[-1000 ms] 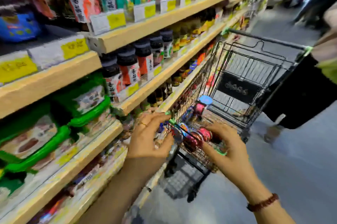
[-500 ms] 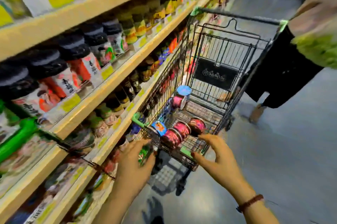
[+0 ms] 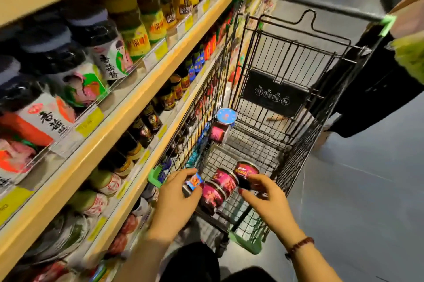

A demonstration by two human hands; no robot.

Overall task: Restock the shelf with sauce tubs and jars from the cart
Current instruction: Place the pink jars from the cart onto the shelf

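Observation:
A black wire cart (image 3: 296, 162) stands beside the wooden shelf (image 3: 128, 107) on the left. Three red-pink sauce jars lie on their sides at the cart's near end: one (image 3: 210, 196), a second (image 3: 226, 180) and a third (image 3: 246, 169). My left hand (image 3: 175, 196) is closed around a small blue-labelled tub (image 3: 194, 181) at the near left corner. My right hand (image 3: 268, 200) has thumb and fingers around the dark base of the third jar. A taller jar with a blue lid (image 3: 226, 116) stands upright further in.
The shelf tiers hold rows of dark-lidded jars (image 3: 107, 52), yellow-labelled jars (image 3: 156, 20) and small dark bottles (image 3: 146, 125). Another person in dark clothing (image 3: 376, 88) stands at the cart's far handle (image 3: 316, 3). Grey aisle floor (image 3: 367, 201) lies to the right.
My view has tilted down toward the cart. Both hands moved from the cart's near rim into the basket; the left closed on the blue tub, the right on a red jar.

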